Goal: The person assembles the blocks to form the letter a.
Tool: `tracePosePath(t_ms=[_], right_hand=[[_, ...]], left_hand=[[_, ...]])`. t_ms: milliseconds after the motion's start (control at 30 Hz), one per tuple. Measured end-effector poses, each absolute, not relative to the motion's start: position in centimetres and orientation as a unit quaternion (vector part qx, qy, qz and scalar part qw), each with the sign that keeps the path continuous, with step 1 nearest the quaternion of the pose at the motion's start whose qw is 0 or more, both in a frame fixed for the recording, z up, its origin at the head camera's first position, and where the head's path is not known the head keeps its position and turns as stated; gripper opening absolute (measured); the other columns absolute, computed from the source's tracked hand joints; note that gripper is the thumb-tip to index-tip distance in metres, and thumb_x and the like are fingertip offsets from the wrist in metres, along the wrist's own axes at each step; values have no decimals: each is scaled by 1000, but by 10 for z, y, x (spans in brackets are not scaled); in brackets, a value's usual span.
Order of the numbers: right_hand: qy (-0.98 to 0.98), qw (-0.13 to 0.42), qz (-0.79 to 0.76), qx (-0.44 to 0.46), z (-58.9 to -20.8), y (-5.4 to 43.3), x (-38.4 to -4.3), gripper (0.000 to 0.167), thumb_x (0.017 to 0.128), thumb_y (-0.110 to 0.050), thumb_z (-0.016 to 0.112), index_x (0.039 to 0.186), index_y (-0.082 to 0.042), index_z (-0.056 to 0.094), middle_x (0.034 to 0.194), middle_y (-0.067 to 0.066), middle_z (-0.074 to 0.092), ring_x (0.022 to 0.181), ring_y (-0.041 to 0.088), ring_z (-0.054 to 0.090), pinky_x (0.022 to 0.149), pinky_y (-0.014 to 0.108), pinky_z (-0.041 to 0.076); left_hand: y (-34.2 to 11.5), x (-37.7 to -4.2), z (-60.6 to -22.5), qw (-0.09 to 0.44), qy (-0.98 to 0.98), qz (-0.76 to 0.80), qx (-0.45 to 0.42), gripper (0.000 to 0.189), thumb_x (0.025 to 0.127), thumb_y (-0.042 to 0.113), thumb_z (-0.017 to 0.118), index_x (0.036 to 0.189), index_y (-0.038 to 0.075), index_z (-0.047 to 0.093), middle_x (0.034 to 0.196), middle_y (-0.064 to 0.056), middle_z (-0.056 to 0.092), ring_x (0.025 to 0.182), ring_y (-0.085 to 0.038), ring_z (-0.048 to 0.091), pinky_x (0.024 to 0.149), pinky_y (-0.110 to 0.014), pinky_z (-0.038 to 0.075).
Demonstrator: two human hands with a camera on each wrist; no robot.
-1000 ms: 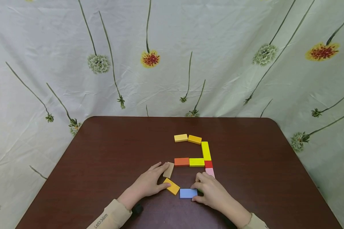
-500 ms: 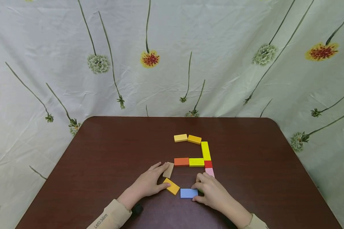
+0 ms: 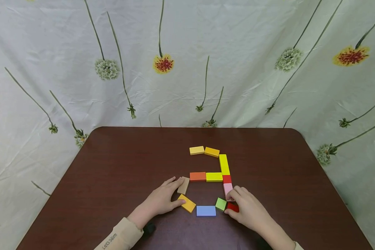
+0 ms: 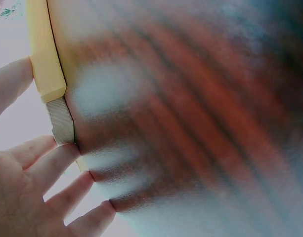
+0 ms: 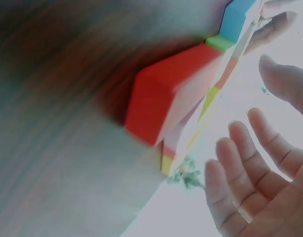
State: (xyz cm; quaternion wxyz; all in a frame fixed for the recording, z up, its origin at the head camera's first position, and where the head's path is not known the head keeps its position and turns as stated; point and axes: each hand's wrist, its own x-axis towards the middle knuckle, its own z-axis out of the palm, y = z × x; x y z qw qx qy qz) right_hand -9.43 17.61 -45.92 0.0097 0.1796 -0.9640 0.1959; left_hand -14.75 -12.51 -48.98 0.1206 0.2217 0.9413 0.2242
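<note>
My left hand (image 3: 163, 198) rests with fingers spread. Its fingertips touch a tan wooden block (image 3: 184, 186), and the thumb lies on an orange-yellow block (image 3: 188, 204). The left wrist view shows the thumb against the yellow block (image 4: 47, 69) and the fingers by the tan one (image 4: 62, 121). My right hand (image 3: 248, 208) is over a red block (image 3: 233, 207), thumb and fingers on either side; in the right wrist view its fingers are spread apart from the red block (image 5: 173, 94). A pink block (image 3: 227, 190), a green block (image 3: 221, 203) and a blue block (image 3: 206, 211) lie nearby.
Further blocks lie flat on the dark brown table (image 3: 128, 156): an orange one (image 3: 198, 176), two yellow ones, a small red one (image 3: 226, 179), and a pale yellow (image 3: 197, 150) and golden one (image 3: 211, 151) at the top. A flowered cloth (image 3: 237, 69) hangs behind.
My right hand has left the blue block and moved right to the red block, uncovering the green and red blocks. The blue block shifted slightly right earlier. My left hand stays put.
</note>
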Motion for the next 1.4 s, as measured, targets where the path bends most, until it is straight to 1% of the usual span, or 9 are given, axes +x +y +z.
tracePosePath(t_ms=[167,300,500,700,1133,1400], right_hand=[[-973,-28,194,121,-460,188,-87,39,66,-25,91,91,-21,62,87,-11,53,82,6,47,73,24,52],[-974,-44,195,111,-467,195,-83,40,66,-23,91,89,-21,59,85,-12,50,81,7,46,70,23,50],[-970,-16,200,137,-477,202,-81,38,68,-19,90,87,-21,57,82,-13,46,78,4,44,67,21,47],[-965,3,214,153,-479,205,-81,36,69,-17,89,85,-20,57,79,-11,46,72,2,42,64,21,45],[-959,12,225,171,-481,205,-82,36,69,-15,89,85,-20,57,81,-12,46,74,2,43,64,21,46],[-958,8,228,176,-480,206,-84,36,69,-15,89,84,-21,57,81,-13,47,75,2,44,64,20,45]], left_hand=[[-125,-148,-489,122,941,225,221,78,88,44,72,151,12,41,153,-11,44,144,-36,35,101,-58,45],[-124,-147,-488,123,941,225,222,78,88,45,72,151,12,40,153,-10,44,144,-36,35,101,-59,45],[-125,-148,-489,120,941,225,222,77,89,43,71,152,12,39,153,-10,44,145,-35,34,102,-58,45],[-125,-147,-488,116,940,225,226,77,88,42,72,151,10,41,152,-12,45,144,-36,35,102,-57,45],[-125,-147,-488,119,941,227,223,78,88,42,72,151,11,40,153,-11,44,145,-36,35,102,-57,45],[-126,-147,-489,116,940,229,225,78,88,42,73,151,11,40,152,-12,45,144,-36,35,101,-58,45]])
